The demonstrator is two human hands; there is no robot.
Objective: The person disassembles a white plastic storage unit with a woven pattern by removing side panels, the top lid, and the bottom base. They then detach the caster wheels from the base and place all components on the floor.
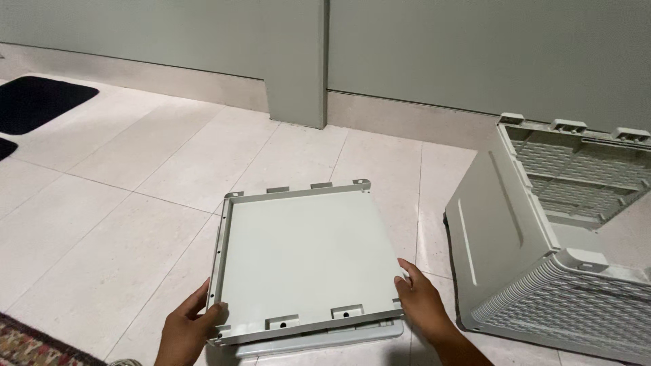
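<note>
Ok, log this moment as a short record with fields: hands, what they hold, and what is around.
left hand: grips the near left corner of the panel
right hand: grips the panel's near right edge
panel: pale grey, square, raised rim with tabs, held flat above the floor
crate: grey plastic, lattice sides, tipped on its side at right
floor: pale tiles
mat: black, far left

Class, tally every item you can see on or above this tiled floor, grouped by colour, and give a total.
Pale grey-green: 2 (flat panel held by left hand and right hand; lattice crate)
Black: 1 (mat)
Red patterned: 1 (rug corner)
Total: 4
</note>
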